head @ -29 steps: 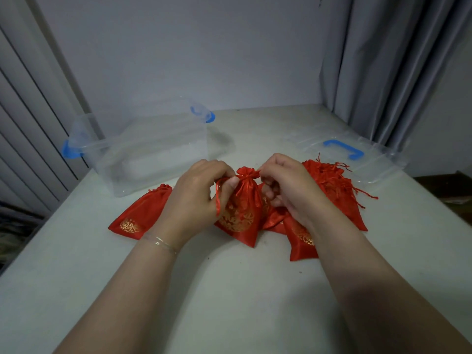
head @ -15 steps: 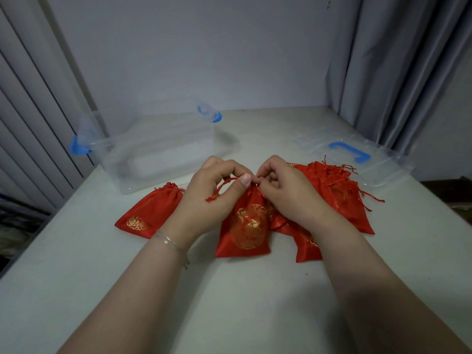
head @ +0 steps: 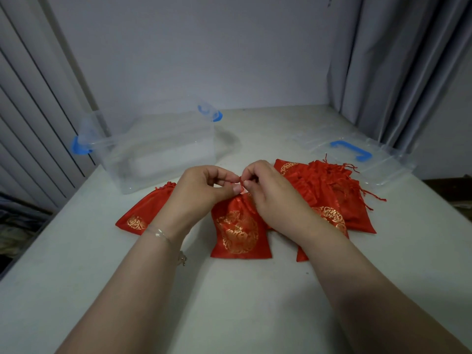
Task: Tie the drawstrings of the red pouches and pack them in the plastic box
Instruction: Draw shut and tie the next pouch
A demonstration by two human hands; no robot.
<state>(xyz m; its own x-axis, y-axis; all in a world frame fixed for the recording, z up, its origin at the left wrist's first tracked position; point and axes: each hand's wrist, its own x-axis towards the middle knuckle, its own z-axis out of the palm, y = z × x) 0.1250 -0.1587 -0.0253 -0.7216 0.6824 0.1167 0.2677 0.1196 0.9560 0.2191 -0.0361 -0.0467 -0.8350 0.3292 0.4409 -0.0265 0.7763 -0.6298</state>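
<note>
The red satin pouch with a gold printed emblem [head: 240,231] lies flat on the pale grey table [head: 229,302], bottom edge toward the person, gathered neck pointing away. It serves as the landmark here.

Left hand [head: 201,192]: directly over the pouch's neck on the left side, thumb and forefinger pinching the thin red drawstring [head: 241,179]. A thin bracelet [head: 159,233] sits at that wrist.

Right hand [head: 270,198]: over the neck on the right side, fingertips curled and pinching the same drawstring, touching the left hand's fingertips. The knot itself is hidden by the fingers.

Left of the pouch: a second red pouch with a gold emblem [head: 145,213], lying flat, partly under the left wrist.

Right of the pouch: a heap of red pouches with loose cords [head: 329,192], overlapping each other, partly covered by the right forearm.

Behind and left of the pouch: the clear plastic box with blue latches [head: 158,149], open at the top.

Behind and right of the pouch, beyond the heap: a clear plastic lid with a blue handle [head: 357,154], flat on the table.
</note>
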